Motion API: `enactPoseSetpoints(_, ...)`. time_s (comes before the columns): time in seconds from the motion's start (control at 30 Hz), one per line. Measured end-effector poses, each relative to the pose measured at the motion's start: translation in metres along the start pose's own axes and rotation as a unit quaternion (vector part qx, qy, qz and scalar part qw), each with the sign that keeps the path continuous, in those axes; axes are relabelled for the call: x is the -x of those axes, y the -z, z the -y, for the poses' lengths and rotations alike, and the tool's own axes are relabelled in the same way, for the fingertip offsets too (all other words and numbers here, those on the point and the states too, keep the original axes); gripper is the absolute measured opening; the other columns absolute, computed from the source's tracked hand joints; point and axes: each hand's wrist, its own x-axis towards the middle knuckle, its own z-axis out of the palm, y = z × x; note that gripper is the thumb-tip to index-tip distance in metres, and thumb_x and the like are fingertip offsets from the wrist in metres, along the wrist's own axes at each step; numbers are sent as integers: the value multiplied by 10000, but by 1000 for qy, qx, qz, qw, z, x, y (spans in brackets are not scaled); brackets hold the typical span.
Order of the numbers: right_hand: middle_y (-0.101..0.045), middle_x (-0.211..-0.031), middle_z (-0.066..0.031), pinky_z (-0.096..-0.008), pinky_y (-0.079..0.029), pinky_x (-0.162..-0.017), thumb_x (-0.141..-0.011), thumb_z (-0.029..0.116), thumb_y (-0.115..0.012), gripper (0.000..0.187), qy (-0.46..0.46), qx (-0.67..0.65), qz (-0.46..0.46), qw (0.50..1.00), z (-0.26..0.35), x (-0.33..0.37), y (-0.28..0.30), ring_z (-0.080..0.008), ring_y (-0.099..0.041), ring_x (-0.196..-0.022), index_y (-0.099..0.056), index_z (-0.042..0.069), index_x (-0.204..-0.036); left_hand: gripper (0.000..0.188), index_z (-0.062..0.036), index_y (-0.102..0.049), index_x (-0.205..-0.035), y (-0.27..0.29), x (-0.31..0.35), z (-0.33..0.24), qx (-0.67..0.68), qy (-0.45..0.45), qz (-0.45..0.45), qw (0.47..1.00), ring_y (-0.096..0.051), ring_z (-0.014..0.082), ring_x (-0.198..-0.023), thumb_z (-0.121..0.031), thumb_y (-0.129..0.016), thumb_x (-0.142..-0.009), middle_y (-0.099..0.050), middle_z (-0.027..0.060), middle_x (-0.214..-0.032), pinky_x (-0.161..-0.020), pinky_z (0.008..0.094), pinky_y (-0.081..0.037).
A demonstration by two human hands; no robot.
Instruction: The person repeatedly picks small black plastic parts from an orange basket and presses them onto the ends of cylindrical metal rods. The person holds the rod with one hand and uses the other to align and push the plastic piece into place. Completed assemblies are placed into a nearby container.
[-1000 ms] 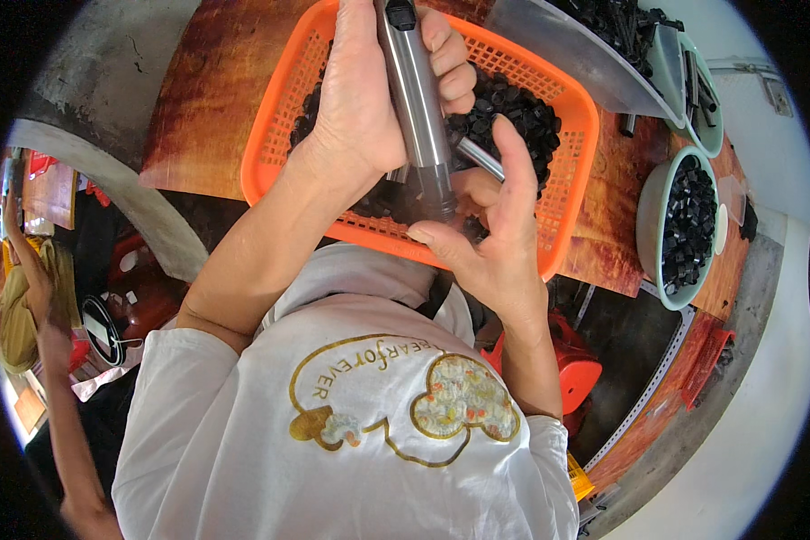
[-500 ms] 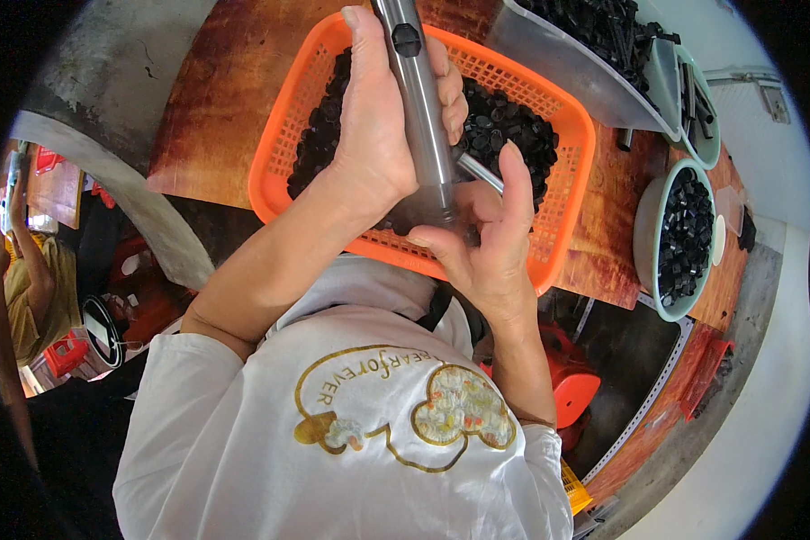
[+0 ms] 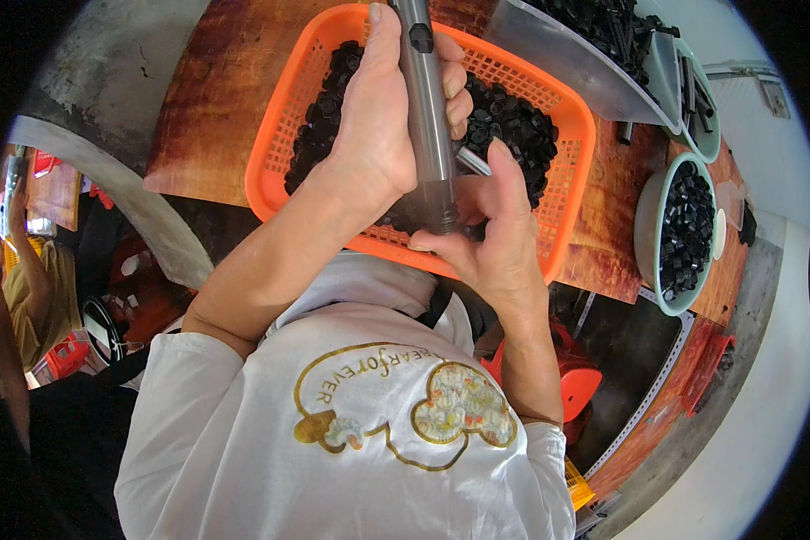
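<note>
My left hand is closed around a smooth dark grey tube, its thumb along one side and fingertips curled round the other. The tube slants over an orange basket; a black faceted piece sits on its upper part. My right hand grips the tube's lower, ringed end, thumb underneath and index finger raised, the other fingers partly hidden. Beside the tube, a short silver rod shows at the right hand; whether it joins the tube I cannot tell. Small black plastic pieces fill the basket below.
Right of the basket, a pale round tub holds black pieces on the wooden table. A clear bin of black parts and another pale tub with dark tubes stand behind. A red stool is below; another person is at far left.
Both hands and the tube have shifted slightly to the right. The right hand has turned a little at the tube's lower end, and less of the silver rod shows.
</note>
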Motion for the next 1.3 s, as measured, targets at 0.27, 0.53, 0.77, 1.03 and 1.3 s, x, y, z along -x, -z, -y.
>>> enactPoseSetpoints(0.27, -677, -1016, -197, -317, -540, -735, -758, 66, -822, 1016, -33, -47, 6, 998, 5, 4, -7, -242, -694, -878, -116, -15, -1484, 633, -105, -572, -862, 1, 0, 1, -7, -57, 41, 997, -522, 203, -518, -692, -352, -944, -512, 48, -610, -467, 313, -441)
enactPoseSetpoints(0.53, -609, -1036, -221, -386, -523, -735, -850, 63, -704, 805, -117, 37, -60, 991, 23, -7, -15, -312, -643, -826, -183, -48, -1453, 695, -98, -530, -836, 0, -7, 1, -61, -142, -45, 987, -461, 183, -552, -751, -306, -915, -461, 34, -640, -479, 287, -393)
enactPoseSetpoints(0.77, -606, -1061, -254, -433, -500, -832, -959, 163, -554, 587, -94, 26, -79, 992, 23, -14, -22, -348, -633, -920, -252, -58, -1411, 738, -109, -468, -762, -3, -2, 5, -77, -132, 32, 988, -425, 164, -540, -825, -316, -853, -409, 22, -634, -468, 281, -376)
enactPoseSetpoints(1.03, -610, -1069, -268, -414, -519, -811, -968, 185, -539, 580, -77, 19, -86, 993, 23, -17, -23, -340, -656, -924, -263, -78, -1405, 732, -113, -470, -758, -7, 1, 8, -107, -128, 28, 986, -433, 155, -511, -825, -326, -852, -415, 19, -618, -464, 270, -389)
enactPoseSetpoints(1.3, -624, -1025, -266, -388, -534, -735, -886, 85, -654, 679, 8, 69, -81, 994, 12, -24, -17, -337, -674, -862, -244, -82, -1401, 708, -108, -505, -789, -8, -6, 7, -108, -120, -13, 987, -437, 156, -525, -782, -317, -895, -444, 29, -641, -475, 265, -383)
